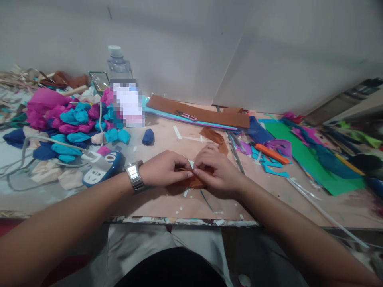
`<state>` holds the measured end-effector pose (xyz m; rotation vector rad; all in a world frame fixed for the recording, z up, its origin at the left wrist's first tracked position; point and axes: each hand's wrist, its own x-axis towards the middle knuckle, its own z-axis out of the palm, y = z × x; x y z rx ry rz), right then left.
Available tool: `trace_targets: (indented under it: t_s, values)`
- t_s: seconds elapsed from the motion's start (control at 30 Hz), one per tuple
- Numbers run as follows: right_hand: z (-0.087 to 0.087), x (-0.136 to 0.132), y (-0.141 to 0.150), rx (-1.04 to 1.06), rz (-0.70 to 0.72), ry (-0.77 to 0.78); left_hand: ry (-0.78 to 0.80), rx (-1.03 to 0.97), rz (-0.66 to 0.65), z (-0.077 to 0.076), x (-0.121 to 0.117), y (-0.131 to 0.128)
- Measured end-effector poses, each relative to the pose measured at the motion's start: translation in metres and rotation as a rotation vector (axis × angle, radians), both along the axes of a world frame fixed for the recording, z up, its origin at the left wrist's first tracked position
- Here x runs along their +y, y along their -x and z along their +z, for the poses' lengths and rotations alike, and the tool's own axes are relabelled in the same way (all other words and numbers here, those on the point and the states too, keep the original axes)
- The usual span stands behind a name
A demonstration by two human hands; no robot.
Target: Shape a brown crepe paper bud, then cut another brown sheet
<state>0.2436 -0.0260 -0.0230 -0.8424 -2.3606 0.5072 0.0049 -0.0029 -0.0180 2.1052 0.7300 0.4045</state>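
Both hands meet over the middle of the table, fingertips nearly touching. My left hand, with a metal watch on its wrist, pinches the left part of a piece of brown crepe-like paper. From the other side my right hand grips the same piece with thumb and curled fingers. A bit of white shows between the two hands; what it belongs to is hidden. Just behind the right hand lies a loose brown strip. A small dark blue wrapped bundle sits beyond the left hand.
Left stand a power strip with cables, a heap of pink and blue bundles and a water bottle. Folded brown sheets with small pink-handled snips lie behind. At right are an orange cutter and green sheet.
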Motion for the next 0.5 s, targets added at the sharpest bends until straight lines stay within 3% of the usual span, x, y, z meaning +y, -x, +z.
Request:
trace_targets:
  t_s: [0.5]
  values:
    - [-0.0005, 0.0018, -0.0009, -0.026, 0.006, -0.045, 0.029, 0.026, 0.016, 0.0026, 0.0012, 0.0022]
